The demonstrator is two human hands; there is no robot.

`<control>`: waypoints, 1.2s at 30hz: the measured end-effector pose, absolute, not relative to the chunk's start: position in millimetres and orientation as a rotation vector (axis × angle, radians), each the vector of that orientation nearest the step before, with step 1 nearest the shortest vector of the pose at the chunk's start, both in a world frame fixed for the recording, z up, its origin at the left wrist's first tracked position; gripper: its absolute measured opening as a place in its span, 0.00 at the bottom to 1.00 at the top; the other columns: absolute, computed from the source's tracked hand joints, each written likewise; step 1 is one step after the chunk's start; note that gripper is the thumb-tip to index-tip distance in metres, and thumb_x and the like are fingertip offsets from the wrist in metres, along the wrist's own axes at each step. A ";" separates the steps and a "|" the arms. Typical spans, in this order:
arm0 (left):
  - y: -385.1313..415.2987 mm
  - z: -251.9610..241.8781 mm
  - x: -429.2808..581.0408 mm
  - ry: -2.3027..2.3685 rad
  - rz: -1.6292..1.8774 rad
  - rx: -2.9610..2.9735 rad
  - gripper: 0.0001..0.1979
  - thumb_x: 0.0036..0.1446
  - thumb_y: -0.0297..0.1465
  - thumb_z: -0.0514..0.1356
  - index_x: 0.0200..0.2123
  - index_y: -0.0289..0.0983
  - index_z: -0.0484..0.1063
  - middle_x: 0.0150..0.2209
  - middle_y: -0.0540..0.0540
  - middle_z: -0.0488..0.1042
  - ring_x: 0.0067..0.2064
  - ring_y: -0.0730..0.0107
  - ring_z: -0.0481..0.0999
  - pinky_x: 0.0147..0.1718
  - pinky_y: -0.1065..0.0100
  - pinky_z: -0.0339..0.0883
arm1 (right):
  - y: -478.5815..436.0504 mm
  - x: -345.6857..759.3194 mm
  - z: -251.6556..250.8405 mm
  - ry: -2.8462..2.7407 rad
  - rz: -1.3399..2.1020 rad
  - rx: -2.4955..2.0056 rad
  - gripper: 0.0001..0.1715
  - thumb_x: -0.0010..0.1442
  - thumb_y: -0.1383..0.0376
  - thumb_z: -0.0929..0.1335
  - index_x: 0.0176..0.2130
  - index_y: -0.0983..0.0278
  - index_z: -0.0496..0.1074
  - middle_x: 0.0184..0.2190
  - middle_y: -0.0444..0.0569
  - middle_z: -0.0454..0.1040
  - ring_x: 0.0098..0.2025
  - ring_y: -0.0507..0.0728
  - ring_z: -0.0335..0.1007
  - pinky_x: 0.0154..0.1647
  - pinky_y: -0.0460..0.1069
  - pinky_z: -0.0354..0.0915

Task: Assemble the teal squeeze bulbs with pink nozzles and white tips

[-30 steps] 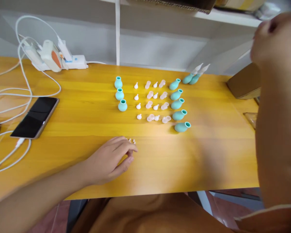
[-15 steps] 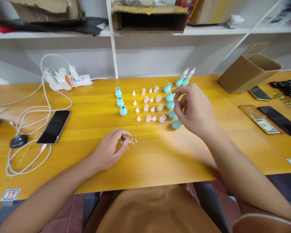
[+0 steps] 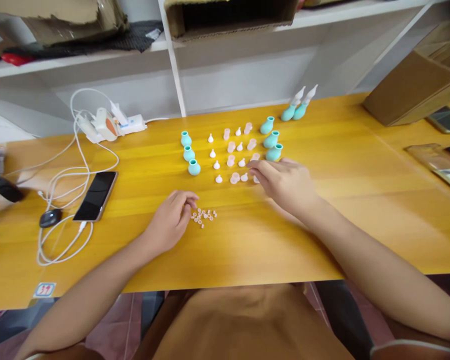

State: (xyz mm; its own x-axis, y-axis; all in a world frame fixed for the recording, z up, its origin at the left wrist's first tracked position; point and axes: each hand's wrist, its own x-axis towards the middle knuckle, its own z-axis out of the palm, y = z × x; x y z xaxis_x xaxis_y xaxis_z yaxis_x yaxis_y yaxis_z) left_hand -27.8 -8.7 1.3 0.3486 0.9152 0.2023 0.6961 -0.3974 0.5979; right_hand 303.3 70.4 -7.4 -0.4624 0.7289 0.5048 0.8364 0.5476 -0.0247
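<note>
My left hand (image 3: 171, 219) rests on the table with curled fingers, thumb and forefinger slightly apart, beside a scatter of tiny pale rings (image 3: 200, 216). Over the right-hand column of clear cups (image 3: 251, 144) is my right hand (image 3: 285, 184), its fingers drawn together; anything between the fingertips is hidden. It partly covers the nearest cups and lies close to small white cone-shaped tips (image 3: 242, 162). Just beyond it stand turquoise bulbs (image 3: 274, 152). Two bulbs with white nozzles (image 3: 302, 102) lean at the back right. More turquoise bulbs (image 3: 194, 167) form a column on the left.
A phone (image 3: 96, 196) with looped white cables lies at left, near a power strip (image 3: 133, 125). A cardboard box (image 3: 412, 85) and other phones (image 3: 448, 120) sit at right. White shelving (image 3: 247, 75) runs along the back.
My right hand has moved down and left from the turquoise bulbs to the clear cups. My left hand has drawn slightly away from the tiny rings. The view has shifted.
</note>
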 end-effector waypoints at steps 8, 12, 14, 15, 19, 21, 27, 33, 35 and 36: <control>-5.0 -11.0 -30.6 1.521 0.510 2.202 0.17 0.67 0.26 0.58 0.58 0.37 0.67 0.48 0.42 0.75 0.51 0.57 0.78 0.55 0.50 0.73 | 70.5 291.7 -16.0 -2.336 -0.323 -1.198 0.14 0.74 0.65 0.64 0.53 0.61 0.77 0.51 0.57 0.84 0.58 0.70 0.72 0.60 0.66 0.58; -6.3 -11.8 -29.0 1.508 0.484 2.232 0.18 0.67 0.31 0.62 0.58 0.39 0.67 0.46 0.44 0.76 0.51 0.56 0.78 0.55 0.50 0.73 | 73.2 292.4 -23.1 -2.345 -0.290 -1.196 0.15 0.72 0.67 0.65 0.54 0.62 0.77 0.49 0.59 0.84 0.56 0.71 0.72 0.60 0.67 0.58; -6.3 -10.7 -28.5 1.485 0.484 2.252 0.16 0.67 0.31 0.62 0.57 0.38 0.68 0.46 0.44 0.76 0.50 0.56 0.78 0.54 0.50 0.73 | 74.3 292.9 -24.4 -2.355 -0.298 -1.189 0.14 0.73 0.68 0.64 0.53 0.61 0.77 0.47 0.58 0.84 0.55 0.70 0.73 0.60 0.66 0.58; -6.0 -10.1 -28.4 1.474 0.483 2.257 0.16 0.67 0.30 0.62 0.56 0.38 0.68 0.45 0.44 0.77 0.50 0.56 0.78 0.54 0.50 0.73 | 74.6 293.0 -24.4 -2.359 -0.303 -1.186 0.14 0.73 0.68 0.64 0.52 0.61 0.77 0.46 0.58 0.84 0.54 0.69 0.73 0.60 0.66 0.58; -4.7 -9.0 -27.5 1.441 0.477 2.251 0.14 0.67 0.29 0.61 0.55 0.39 0.70 0.42 0.45 0.78 0.50 0.56 0.78 0.53 0.52 0.74 | 74.0 292.1 -22.0 -2.364 -0.311 -1.175 0.12 0.74 0.67 0.64 0.49 0.62 0.77 0.45 0.58 0.83 0.52 0.68 0.73 0.60 0.65 0.57; -4.3 -9.6 -27.0 1.436 0.485 2.238 0.13 0.66 0.28 0.61 0.54 0.38 0.70 0.42 0.46 0.78 0.49 0.57 0.78 0.52 0.53 0.74 | 73.4 290.9 -20.9 -2.369 -0.310 -1.161 0.12 0.74 0.67 0.64 0.48 0.62 0.77 0.45 0.58 0.83 0.52 0.68 0.72 0.60 0.64 0.57; -6.5 -12.3 -25.4 1.448 0.548 2.167 0.19 0.64 0.27 0.63 0.58 0.39 0.69 0.42 0.47 0.78 0.46 0.60 0.80 0.51 0.55 0.76 | 69.3 287.5 -16.3 -2.381 -0.312 -1.149 0.11 0.72 0.71 0.64 0.45 0.61 0.76 0.44 0.55 0.82 0.51 0.67 0.72 0.58 0.63 0.58; -12.4 -8.2 -22.7 1.418 0.736 2.106 0.21 0.63 0.26 0.63 0.58 0.39 0.67 0.41 0.50 0.80 0.42 0.67 0.81 0.49 0.60 0.76 | 52.3 280.4 -5.6 -2.379 0.105 -0.968 0.07 0.69 0.70 0.67 0.44 0.60 0.73 0.44 0.53 0.79 0.47 0.63 0.74 0.50 0.57 0.67; -14.0 -7.0 -22.7 1.385 0.833 2.078 0.20 0.63 0.26 0.64 0.58 0.40 0.68 0.40 0.51 0.80 0.41 0.69 0.82 0.48 0.62 0.75 | 46.6 276.2 -7.3 -2.414 0.322 -0.830 0.07 0.67 0.71 0.67 0.43 0.60 0.72 0.43 0.52 0.77 0.43 0.59 0.74 0.45 0.53 0.68; -14.6 -6.9 -22.8 1.364 0.872 2.057 0.20 0.63 0.26 0.64 0.57 0.40 0.69 0.40 0.51 0.80 0.41 0.69 0.82 0.48 0.63 0.75 | 44.2 274.2 -9.0 -2.442 0.384 -0.778 0.08 0.67 0.72 0.66 0.43 0.61 0.72 0.43 0.51 0.77 0.41 0.58 0.73 0.43 0.51 0.67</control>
